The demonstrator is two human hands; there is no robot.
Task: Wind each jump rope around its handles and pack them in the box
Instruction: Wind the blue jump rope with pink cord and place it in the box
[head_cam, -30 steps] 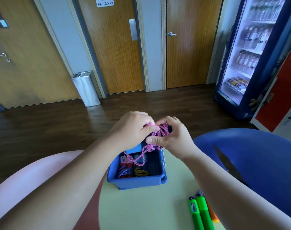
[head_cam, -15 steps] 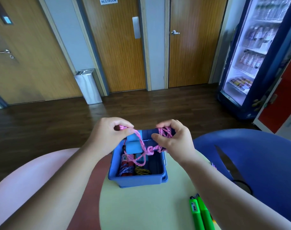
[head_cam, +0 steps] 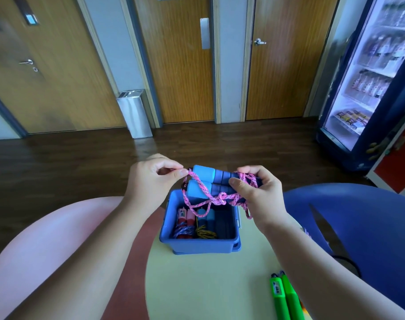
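Two blue jump-rope handles [head_cam: 206, 179] lie side by side above the blue box [head_cam: 203, 245], held level. My right hand [head_cam: 256, 195] grips their right ends, where pink rope is wound round them. My left hand [head_cam: 153, 181] pinches a strand of the pink rope [head_cam: 201, 190] at the handles' left end; loose loops hang below. Inside the box stand a red-handled rope bundle [head_cam: 185, 224] and a blue-handled rope bundle [head_cam: 207, 224], both wound. Green jump-rope handles [head_cam: 284, 299] lie on the table at the lower right.
The box stands on a pale yellow round table [head_cam: 196, 285]. A pink chair [head_cam: 46, 239] is at the left and a blue chair [head_cam: 358, 227] at the right. Beyond are a dark wood floor, a metal bin [head_cam: 134, 114], doors and a drinks fridge [head_cam: 370, 77].
The hands have lifted the handles clear above the box and drawn apart. My left hand has pulled the pink strand out to the left, so the two handles now show fully.
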